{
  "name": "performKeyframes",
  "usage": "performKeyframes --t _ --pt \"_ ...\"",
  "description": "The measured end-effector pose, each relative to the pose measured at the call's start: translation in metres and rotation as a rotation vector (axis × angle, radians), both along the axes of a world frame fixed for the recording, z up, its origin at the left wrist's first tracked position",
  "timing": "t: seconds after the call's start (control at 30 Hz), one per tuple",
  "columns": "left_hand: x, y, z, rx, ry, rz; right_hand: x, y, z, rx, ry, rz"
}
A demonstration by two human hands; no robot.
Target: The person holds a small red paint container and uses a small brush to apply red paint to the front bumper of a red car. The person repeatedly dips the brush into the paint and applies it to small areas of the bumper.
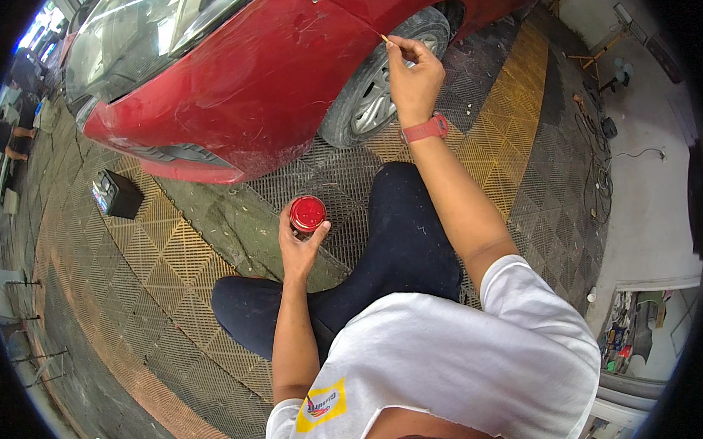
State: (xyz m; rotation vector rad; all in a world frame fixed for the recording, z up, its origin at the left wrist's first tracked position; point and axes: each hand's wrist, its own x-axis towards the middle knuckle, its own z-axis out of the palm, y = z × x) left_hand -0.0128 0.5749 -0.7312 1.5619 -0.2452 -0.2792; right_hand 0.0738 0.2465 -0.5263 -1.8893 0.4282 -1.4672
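In my left hand (297, 256) is a small round cup of bright red liquid that looks like paint (308, 213), held above the floor in front of my knees. My right hand (416, 82), with a red watch on its wrist, pinches a thin pale stick (385, 38) between thumb and fingers. The stick's tip is at the edge of the red car's front fender (345, 22), just above the wheel arch; whether it touches the metal I cannot tell. Scuffs and scratches mark the car's bumper (200, 109). Behind my right hand stands the front wheel (374, 102) with its silver rim.
A black box-shaped car battery (121, 194) stands on the floor to the left of the bumper. Yellow and grey grating tiles (175, 257) cover much of the floor. Loose cables (597, 160) lie along the right wall, near a fan (622, 72).
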Motion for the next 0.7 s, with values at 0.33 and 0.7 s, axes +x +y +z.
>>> performKeyframes --t 0.33,0.7 --pt "-0.002 0.000 0.002 -0.026 0.003 -0.003 0.003 -0.004 0.000 0.045 0.054 -0.007" --pt "0.000 0.002 0.001 -0.023 -0.007 -0.017 -0.001 0.005 0.012 0.033 0.091 0.022"
